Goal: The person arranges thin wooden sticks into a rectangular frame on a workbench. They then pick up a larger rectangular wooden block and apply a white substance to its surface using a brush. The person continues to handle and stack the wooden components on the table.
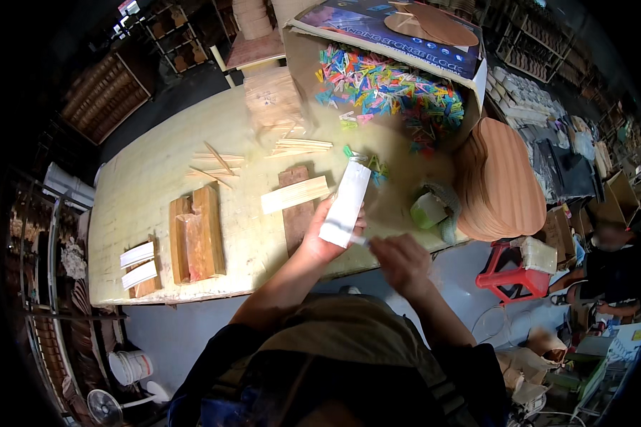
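My left hand (325,231) is closed around a long white rectangular piece (346,205), held tilted over the table's near edge. Strong light washes out its surface. Just past its far end lie a green clothespin (347,151) and a small greyish round item. My right hand (402,265), slightly blurred, is curled close to the near end of that piece. A short pale tip (360,241) shows at its fingers; what it belongs to cannot be made out. Left of my left hand, a pale wood strip (295,194) lies across a brown block (299,226).
A big box (384,32) of colourful clothespins (392,85) stands at the back. Guitar-shaped wood plates (502,181) are stacked right, beside a green-and-white container (427,208). Leftward lie thin sticks (217,165), a grooved wooden block (196,235) and white strips (138,265). A red stool (514,274) stands right.
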